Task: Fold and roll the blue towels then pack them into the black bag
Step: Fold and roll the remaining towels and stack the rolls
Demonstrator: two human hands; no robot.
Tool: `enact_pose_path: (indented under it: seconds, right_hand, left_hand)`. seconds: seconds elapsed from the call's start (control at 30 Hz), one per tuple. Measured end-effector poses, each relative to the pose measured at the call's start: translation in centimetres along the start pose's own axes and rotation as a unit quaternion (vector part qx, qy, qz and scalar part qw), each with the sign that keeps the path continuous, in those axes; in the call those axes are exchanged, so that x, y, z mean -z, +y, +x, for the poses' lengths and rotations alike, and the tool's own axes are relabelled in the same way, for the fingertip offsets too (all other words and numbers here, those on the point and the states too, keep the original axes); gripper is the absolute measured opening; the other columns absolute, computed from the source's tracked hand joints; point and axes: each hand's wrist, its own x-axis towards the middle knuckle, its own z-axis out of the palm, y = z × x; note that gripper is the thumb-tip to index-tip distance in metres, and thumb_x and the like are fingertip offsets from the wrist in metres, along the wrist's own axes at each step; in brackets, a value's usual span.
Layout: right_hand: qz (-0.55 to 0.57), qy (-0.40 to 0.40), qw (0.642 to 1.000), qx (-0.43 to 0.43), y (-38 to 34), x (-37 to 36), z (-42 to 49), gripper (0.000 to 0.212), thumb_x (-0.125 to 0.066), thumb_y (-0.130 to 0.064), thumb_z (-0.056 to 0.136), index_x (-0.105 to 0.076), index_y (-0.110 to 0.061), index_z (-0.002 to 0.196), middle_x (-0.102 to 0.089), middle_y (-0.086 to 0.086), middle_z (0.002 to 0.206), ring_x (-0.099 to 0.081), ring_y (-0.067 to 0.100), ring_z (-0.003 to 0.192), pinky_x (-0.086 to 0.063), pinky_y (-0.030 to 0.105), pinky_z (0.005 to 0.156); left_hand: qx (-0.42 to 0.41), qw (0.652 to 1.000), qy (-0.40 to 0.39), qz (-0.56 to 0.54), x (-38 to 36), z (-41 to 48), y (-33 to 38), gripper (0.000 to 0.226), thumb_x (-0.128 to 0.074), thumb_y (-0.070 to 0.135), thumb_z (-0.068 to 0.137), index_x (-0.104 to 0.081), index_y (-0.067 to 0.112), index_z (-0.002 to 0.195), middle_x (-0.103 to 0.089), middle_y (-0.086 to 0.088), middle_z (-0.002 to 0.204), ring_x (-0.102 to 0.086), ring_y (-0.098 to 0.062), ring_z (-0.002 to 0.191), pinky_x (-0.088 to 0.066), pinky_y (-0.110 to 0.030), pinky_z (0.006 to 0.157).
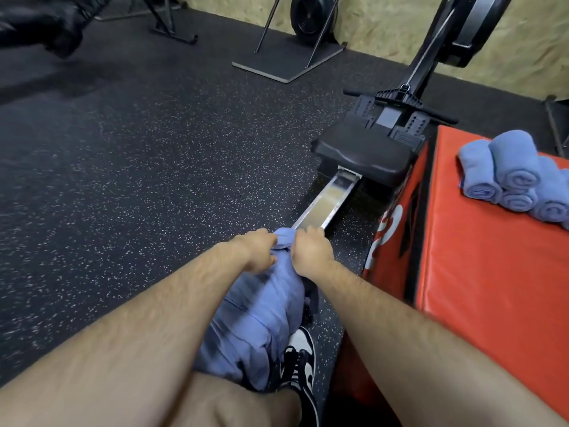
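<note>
A loose blue towel (261,315) hangs in front of me, draping down over my leg and shoe. My left hand (257,251) and my right hand (311,249) grip its top edge close together, fingers curled into the bunched cloth. Several rolled blue towels (511,177) are stacked on the red padded box (480,272) at the right, apart from my hands. A black bag-like shape (46,26) lies at the far top left, partly cut off.
A rowing machine with a black seat (366,152) and metal rail (326,201) runs ahead, beside the red box. A metal stand (289,61) and other gym equipment stand at the back. Speckled black rubber floor (138,164) spreads to the left.
</note>
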Motion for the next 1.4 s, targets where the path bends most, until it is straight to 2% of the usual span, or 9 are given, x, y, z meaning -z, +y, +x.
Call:
enact_pose_path:
  seconds: [0.13, 0.23, 0.3, 0.43, 0.6, 0.8, 0.93, 1.2, 1.4]
  right_hand:
    - [0.116, 0.015, 0.993, -0.026, 1.1, 4.1, -0.1, 0.023, -0.050, -0.022, 0.097, -0.044, -0.006, 0.113, -0.060, 0.014, 0.110, -0.059, 0.035, 0.108, -0.042, 0.036, 0.078]
    - [0.160, 0.067, 0.985, -0.018, 2.7, 8.4, -0.4, 0.012, -0.046, -0.015, 0.098, -0.043, -0.008, 0.106, -0.054, 0.004, 0.085, -0.065, 0.033, 0.094, -0.036, 0.031, 0.066]
    - [0.221, 0.114, 0.968, -0.018, 3.9, 11.4, -1.3, 0.013, -0.043, -0.020, 0.100, -0.046, -0.009, 0.107, -0.061, 0.007, 0.092, -0.063, 0.032, 0.092, -0.040, 0.034, 0.068]
    - [0.308, 0.187, 0.933, -0.014, 6.7, 17.6, -4.0, 0.015, -0.049, -0.027, 0.099, -0.051, -0.014, 0.107, -0.065, 0.003, 0.100, -0.061, 0.025, 0.094, -0.047, 0.038, 0.083]
    - [0.365, 0.264, 0.893, -0.001, 11.3, 24.4, -8.4, 0.015, -0.063, -0.034, 0.092, -0.054, -0.023, 0.097, -0.061, -0.016, 0.089, -0.058, 0.006, 0.084, -0.044, 0.024, 0.074]
    - [0.385, 0.348, 0.854, -0.040, 18.3, 30.9, -15.7, 0.015, -0.068, -0.031, 0.090, -0.063, -0.017, 0.095, -0.069, -0.007, 0.089, -0.063, 0.011, 0.082, -0.048, 0.025, 0.071]
    - [0.389, 0.386, 0.834, -0.064, 23.9, 32.8, -21.0, 0.008, -0.067, -0.027, 0.091, -0.066, -0.020, 0.092, -0.070, -0.009, 0.088, -0.064, 0.003, 0.081, -0.049, 0.020, 0.073]
    - [0.387, 0.393, 0.797, -0.246, 35.2, 28.5, -27.5, 0.012, -0.063, -0.024, 0.090, -0.058, -0.014, 0.092, -0.063, -0.007, 0.086, -0.056, 0.010, 0.076, -0.040, 0.024, 0.064]
    - [0.451, 0.340, 0.769, -0.299, 38.4, 22.2, -28.3, 0.017, -0.076, -0.020, 0.082, -0.064, -0.010, 0.090, -0.067, 0.001, 0.078, -0.058, 0.012, 0.064, -0.045, 0.020, 0.054]
  left_hand:
    - [-0.013, 0.997, 0.068, -0.045, 1.5, -0.1, 1.2, 0.018, -0.053, 0.032, 0.097, -0.062, 0.016, 0.099, -0.062, -0.009, 0.112, -0.061, -0.031, 0.101, -0.050, -0.042, 0.089]
    - [-0.029, 0.987, 0.131, -0.089, 3.1, -0.3, 3.1, 0.021, -0.050, 0.030, 0.098, -0.063, 0.014, 0.096, -0.068, -0.008, 0.101, -0.063, -0.031, 0.097, -0.050, -0.041, 0.082]
    - [-0.043, 0.970, 0.188, -0.150, 4.4, -0.8, 4.9, 0.020, -0.049, 0.029, 0.099, -0.062, 0.014, 0.101, -0.069, -0.008, 0.100, -0.063, -0.032, 0.095, -0.050, -0.041, 0.080]
    - [-0.084, 0.888, 0.289, -0.349, 8.2, -2.1, 10.6, 0.027, -0.044, 0.029, 0.103, -0.061, 0.021, 0.121, -0.069, 0.002, 0.111, -0.063, -0.019, 0.100, -0.048, -0.034, 0.088]
    - [-0.158, 0.772, 0.352, -0.506, 14.1, -4.0, 19.3, 0.014, -0.057, 0.022, 0.099, -0.068, 0.018, 0.107, -0.069, 0.008, 0.105, -0.061, 0.005, 0.089, -0.042, -0.007, 0.078]
    - [-0.244, 0.686, 0.336, -0.598, 18.3, -7.0, 29.9, 0.012, -0.067, 0.011, 0.092, -0.073, 0.017, 0.100, -0.075, 0.008, 0.091, -0.067, 0.002, 0.085, -0.048, -0.012, 0.074]
    - [-0.264, 0.687, 0.308, -0.603, 18.6, -7.7, 37.0, 0.014, -0.067, 0.010, 0.092, -0.073, 0.014, 0.104, -0.075, 0.004, 0.095, -0.069, -0.005, 0.092, -0.051, -0.013, 0.076]
    - [-0.209, 0.770, 0.262, -0.543, 14.0, -4.7, 43.9, 0.016, -0.061, 0.010, 0.091, -0.068, 0.024, 0.091, -0.071, 0.001, 0.093, -0.064, -0.016, 0.084, -0.055, -0.039, 0.077]
    - [-0.140, 0.846, 0.251, -0.449, 10.9, -0.8, 43.9, 0.017, -0.059, 0.014, 0.091, -0.064, 0.015, 0.108, -0.067, -0.001, 0.104, -0.062, -0.020, 0.097, -0.043, -0.026, 0.075]
